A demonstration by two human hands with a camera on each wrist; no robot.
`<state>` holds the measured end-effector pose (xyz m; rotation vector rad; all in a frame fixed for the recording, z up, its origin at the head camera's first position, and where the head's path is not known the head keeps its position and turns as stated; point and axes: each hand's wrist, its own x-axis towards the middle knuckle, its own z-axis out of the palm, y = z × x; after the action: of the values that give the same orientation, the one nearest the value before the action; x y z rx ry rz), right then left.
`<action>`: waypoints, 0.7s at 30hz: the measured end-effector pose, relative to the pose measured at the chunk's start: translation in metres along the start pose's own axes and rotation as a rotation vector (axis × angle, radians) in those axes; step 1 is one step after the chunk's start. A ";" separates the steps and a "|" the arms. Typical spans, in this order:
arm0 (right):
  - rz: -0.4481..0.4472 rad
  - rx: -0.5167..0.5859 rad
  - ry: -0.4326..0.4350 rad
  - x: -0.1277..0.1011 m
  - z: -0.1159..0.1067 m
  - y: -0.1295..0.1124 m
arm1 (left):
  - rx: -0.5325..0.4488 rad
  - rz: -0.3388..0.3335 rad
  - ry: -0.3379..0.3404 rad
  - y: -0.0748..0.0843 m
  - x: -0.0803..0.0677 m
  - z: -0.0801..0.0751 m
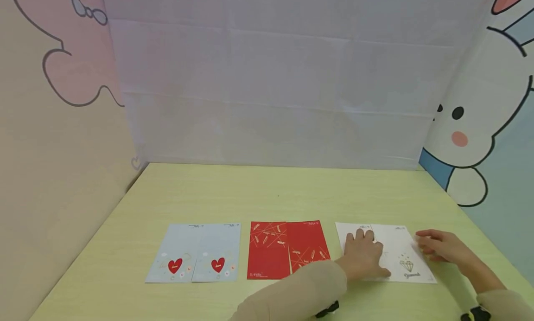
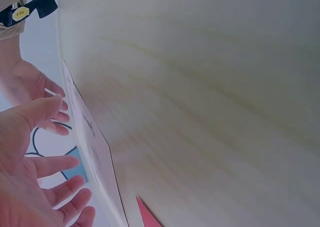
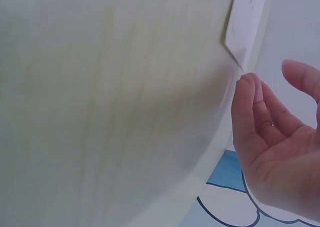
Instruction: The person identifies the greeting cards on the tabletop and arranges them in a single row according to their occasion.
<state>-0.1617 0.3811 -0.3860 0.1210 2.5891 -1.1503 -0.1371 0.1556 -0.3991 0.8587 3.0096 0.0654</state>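
Two white cards lie side by side on the right of the table in the head view. The left white card (image 1: pixel 350 229) is mostly covered by my left hand (image 1: pixel 364 256), whose fingers are spread over it. On the right white card (image 1: pixel 398 247) is a gold diamond drawing with lettering below it. My right hand (image 1: pixel 446 247) is at that card's right edge, fingers loosely bent and gripping nothing. The left wrist view shows the left hand (image 2: pixel 42 172) with fingers apart. In the right wrist view the right hand's fingertips (image 3: pixel 246 82) are close to a card corner.
Two red cards (image 1: pixel 267 253) with gold patterns lie mid-table, partly behind the left sleeve (image 1: pixel 296 288). Farther left are two pale blue cards (image 1: pixel 217 247) with red hearts. A white cloth (image 1: pixel 275 89) hangs behind the yellowish table (image 1: pixel 275 195), and cartoon-printed walls stand on both sides.
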 end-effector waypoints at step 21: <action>-0.411 -0.047 0.162 0.006 0.043 -0.046 | -0.105 0.037 -0.010 -0.080 -0.039 -0.016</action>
<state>-0.1660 0.3184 -0.3821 -0.3592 2.8680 -1.2528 -0.1466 0.0669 -0.3871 0.9023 2.9498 0.2166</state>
